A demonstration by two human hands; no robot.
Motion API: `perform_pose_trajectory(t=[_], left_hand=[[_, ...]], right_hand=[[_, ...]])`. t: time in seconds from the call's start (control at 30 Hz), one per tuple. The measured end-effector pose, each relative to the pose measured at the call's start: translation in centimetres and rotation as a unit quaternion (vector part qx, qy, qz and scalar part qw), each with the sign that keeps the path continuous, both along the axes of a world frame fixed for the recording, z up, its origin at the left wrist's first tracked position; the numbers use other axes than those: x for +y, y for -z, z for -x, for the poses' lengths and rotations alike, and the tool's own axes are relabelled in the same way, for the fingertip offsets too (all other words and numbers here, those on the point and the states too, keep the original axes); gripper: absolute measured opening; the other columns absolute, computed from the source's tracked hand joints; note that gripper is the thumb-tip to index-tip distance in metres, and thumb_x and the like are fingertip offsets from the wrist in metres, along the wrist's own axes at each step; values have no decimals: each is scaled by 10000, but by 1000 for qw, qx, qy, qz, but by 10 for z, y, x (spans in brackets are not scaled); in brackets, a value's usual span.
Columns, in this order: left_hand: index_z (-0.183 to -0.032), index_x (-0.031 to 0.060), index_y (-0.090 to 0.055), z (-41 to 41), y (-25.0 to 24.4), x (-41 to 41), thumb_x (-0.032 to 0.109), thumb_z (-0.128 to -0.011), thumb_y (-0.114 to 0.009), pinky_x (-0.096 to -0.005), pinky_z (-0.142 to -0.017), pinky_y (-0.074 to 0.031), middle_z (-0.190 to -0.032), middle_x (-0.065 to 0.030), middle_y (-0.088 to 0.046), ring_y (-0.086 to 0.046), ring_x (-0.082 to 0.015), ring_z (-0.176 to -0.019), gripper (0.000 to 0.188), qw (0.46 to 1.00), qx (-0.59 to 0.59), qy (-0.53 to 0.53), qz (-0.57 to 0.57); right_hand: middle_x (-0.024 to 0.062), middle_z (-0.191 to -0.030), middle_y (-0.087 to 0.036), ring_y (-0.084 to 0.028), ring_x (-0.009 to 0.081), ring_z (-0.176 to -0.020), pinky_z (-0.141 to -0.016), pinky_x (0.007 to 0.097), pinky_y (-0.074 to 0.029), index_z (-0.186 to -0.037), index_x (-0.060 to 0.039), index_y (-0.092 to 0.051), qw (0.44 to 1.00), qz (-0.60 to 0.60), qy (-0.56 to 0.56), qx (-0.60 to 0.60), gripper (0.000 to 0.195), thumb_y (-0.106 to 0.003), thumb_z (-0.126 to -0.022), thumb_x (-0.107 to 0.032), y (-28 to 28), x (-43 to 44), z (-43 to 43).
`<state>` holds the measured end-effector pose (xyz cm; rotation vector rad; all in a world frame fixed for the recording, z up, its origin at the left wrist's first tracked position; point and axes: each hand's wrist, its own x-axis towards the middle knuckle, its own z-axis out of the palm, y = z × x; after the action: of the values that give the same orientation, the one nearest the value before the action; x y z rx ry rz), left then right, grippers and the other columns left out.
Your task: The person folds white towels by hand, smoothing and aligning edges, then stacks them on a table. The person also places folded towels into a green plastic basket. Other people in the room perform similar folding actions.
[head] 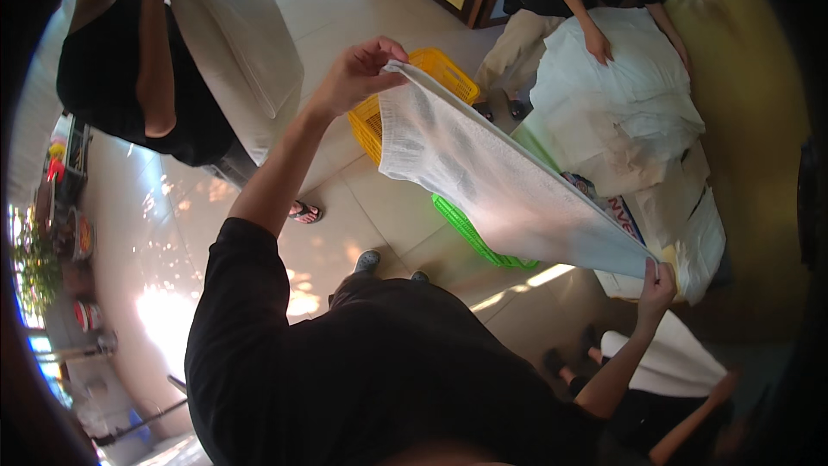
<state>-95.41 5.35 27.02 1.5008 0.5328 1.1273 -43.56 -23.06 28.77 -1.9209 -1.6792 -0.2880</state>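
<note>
A thin white cloth (479,168) hangs stretched between my two hands, its upper edge taut and its lower part sagging. At the upper left, my left hand (362,74) pinches one corner between thumb and fingers. My right hand (658,285), at the lower right, grips the opposite corner. Behind the cloth's left end is a yellow plastic basket (446,74), partly hidden. A green plastic basket (475,236) on the floor shows below the cloth's lower edge.
At the right, a pile of white cloths (614,103) lies under a co-worker's hand (598,45). Another person at the left holds a large pale cloth (239,32). A third, lower right, holds a white cloth (673,359). A sandalled foot (305,212) stands on the tiles.
</note>
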Motion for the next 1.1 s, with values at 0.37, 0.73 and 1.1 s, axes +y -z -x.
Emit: perform_pose_trajectory(t=[0.37,0.73,1.1], left_hand=[[-991,36,-644,-4,49,110,-19,-800,-683,-243,-811,-497,-908,-52,-659,-620,-120,-868,202,991,1,128,34],[-974,72,-548,-65,28,134,84,-909,-607,-182,-744,-428,-904,0,-599,-552,-51,-829,89,987,20,160,-22],[-1085,14,-629,-118,66,92,222,-948,-564,-180,-714,-445,-871,11,-629,-554,-36,-785,258,988,110,74,-80]], right_hand=[[190,-764,-552,-544,361,-714,-644,414,-422,-830,26,-584,983,132,84,-94,259,-627,-870,-226,-10,-5,23],[-28,-688,-464,-388,45,-615,-553,193,-348,-905,-30,-542,974,-49,199,92,133,-654,-861,-87,-29,-78,103],[-9,-865,-598,-525,61,-765,-672,212,-421,-1047,-32,-603,816,-186,188,514,265,-640,-891,-242,50,-108,58]])
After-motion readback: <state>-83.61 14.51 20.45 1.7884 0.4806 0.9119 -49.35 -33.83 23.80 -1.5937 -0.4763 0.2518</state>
